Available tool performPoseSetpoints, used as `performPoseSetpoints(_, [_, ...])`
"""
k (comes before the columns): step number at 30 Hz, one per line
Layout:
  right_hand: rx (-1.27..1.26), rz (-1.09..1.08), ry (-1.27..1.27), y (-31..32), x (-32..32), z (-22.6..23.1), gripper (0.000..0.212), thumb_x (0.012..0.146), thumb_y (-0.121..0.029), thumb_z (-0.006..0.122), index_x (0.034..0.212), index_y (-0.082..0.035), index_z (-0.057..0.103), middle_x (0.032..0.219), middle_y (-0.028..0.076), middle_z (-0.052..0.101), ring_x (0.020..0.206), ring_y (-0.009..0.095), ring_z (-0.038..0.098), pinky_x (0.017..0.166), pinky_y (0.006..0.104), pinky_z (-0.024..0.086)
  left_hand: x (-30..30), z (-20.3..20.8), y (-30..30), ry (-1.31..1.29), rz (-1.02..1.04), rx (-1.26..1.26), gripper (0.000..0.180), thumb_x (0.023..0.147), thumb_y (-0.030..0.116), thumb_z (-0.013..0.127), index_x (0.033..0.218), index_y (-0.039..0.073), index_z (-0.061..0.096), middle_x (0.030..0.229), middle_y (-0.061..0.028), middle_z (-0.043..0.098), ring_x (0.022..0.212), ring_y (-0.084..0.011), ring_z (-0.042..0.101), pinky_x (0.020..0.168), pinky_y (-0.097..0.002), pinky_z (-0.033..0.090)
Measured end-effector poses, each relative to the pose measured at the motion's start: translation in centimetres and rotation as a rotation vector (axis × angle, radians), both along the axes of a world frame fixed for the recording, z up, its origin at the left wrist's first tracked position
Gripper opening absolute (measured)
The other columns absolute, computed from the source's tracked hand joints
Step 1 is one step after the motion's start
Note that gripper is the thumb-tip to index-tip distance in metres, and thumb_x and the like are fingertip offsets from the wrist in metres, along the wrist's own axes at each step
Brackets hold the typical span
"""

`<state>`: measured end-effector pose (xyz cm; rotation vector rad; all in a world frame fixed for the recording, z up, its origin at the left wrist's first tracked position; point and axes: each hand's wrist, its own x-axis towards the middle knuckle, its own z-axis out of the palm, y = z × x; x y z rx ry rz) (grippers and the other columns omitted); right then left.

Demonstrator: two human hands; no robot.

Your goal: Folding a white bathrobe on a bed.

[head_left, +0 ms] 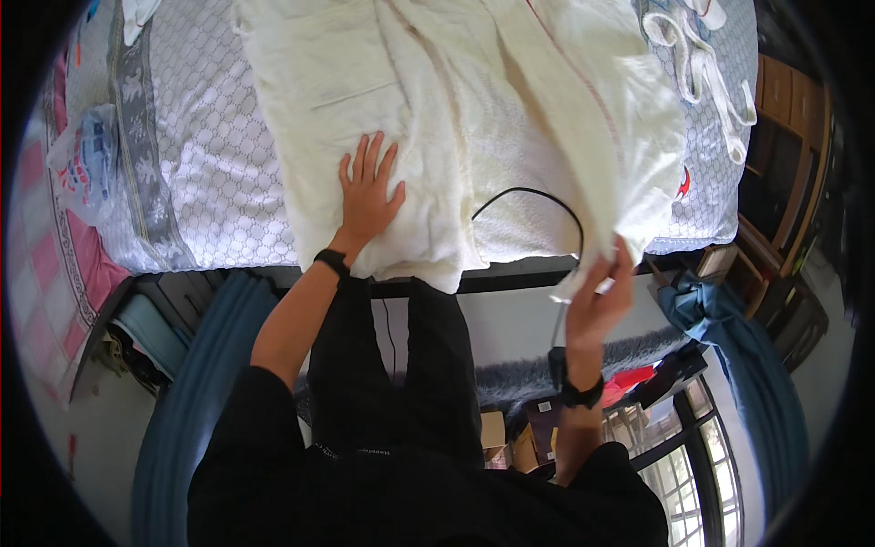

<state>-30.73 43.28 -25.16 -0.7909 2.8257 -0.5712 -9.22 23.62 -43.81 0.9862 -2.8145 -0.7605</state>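
Observation:
A cream-white bathrobe (437,137) lies spread over the bed, its front in long folds and its near edge hanging at the bed's side. My left hand (367,196) rests flat on its left part, fingers spread. At the near right, my right hand (600,296) is closed on a corner of the robe, pulling a panel taut between the far side and my fingers. A black cable (538,191) arcs over the robe toward my right wrist. Each wrist wears a black band.
A white fabric belt (697,68) lies loosely curled on the quilted bedspread (214,118) to the right of the robe. A clear plastic bag (89,159) sits at the left. Blue curtains (205,365) hang on both sides, and wooden furniture (784,155) stands at the right.

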Motion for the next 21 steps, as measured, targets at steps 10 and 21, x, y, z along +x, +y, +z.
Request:
performPoseSetpoints(10, [-0.02, 0.208, -0.285, -2.0, 2.5, -0.1, 0.04, 0.084, 0.001, 0.053, 0.123, 0.001, 0.046, 0.105, 0.018, 0.054, 0.1, 0.033, 0.051, 0.088, 0.0388, 0.04, -8.3, 5.6, 7.9, 0.278, -0.186, 0.514, 0.041, 0.082, 0.01, 0.058, 0.119, 0.0, 0.046, 0.12, -0.0166, 0.051, 0.112, -0.0315, 0.047, 0.095, -0.0437, 0.033])
performPoseSetpoints(21, [0.032, -0.192, -0.136, 8.6, 0.0, 4.2, 0.03, 0.087, -0.004, 0.046, 0.116, 0.001, 0.051, 0.105, 0.013, 0.058, 0.094, 0.02, 0.057, 0.083, 0.0314, 0.044, -3.5, 7.3, 14.2, 0.169, -0.517, 0.974, 0.018, 0.08, 0.002, 0.054, 0.097, 0.002, 0.054, 0.089, -0.0116, 0.06, 0.083, -0.0296, 0.055, 0.075, -0.0392, 0.042])
